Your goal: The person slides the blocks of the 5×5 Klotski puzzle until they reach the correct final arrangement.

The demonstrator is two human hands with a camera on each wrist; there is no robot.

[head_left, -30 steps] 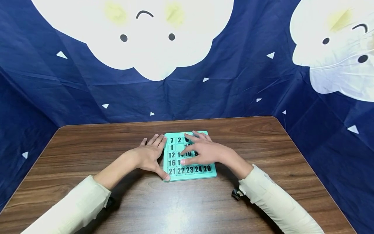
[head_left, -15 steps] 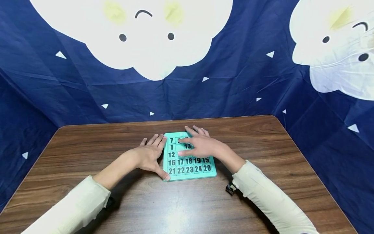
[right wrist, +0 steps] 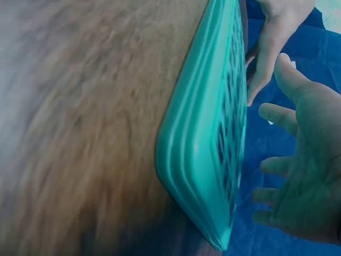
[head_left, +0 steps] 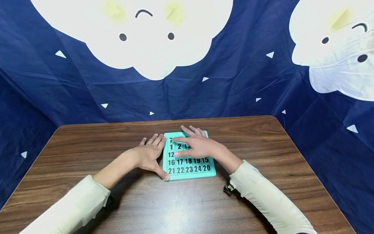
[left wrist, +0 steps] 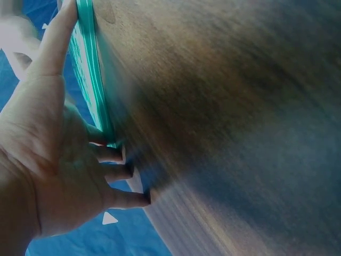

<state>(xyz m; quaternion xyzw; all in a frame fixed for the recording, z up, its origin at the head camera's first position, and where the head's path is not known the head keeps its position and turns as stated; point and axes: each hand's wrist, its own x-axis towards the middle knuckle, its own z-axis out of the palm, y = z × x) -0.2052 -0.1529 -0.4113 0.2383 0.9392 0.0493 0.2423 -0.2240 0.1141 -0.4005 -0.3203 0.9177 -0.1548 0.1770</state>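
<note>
A turquoise number slide puzzle (head_left: pixel 188 162) lies flat on the table, with black numbers on its square tiles. My left hand (head_left: pixel 149 157) rests along its left side, fingers spread, the thumb at the near left corner. In the left wrist view those fingers reach past the puzzle's edge (left wrist: pixel 91 64). Over the upper part is my right hand (head_left: pixel 201 145), its index fingertip over the 7 and its thumb near the 12. The right wrist view has the right fingers (right wrist: pixel 277 165) loosely extended, apart from the frame's side (right wrist: pixel 194 141). The right hand hides most upper tiles.
The brown wood-grain table (head_left: pixel 117 204) has a bright glare patch in front of the puzzle. Behind it and at the sides hangs a dark blue curtain (head_left: pixel 181 94) with white clouds. Pale sleeves (head_left: pixel 263 195) cover both forearms.
My right hand has moved up the puzzle and slightly left. The 2 tile has slid down from the top row into the gap beside the 1. My left hand stays in place.
</note>
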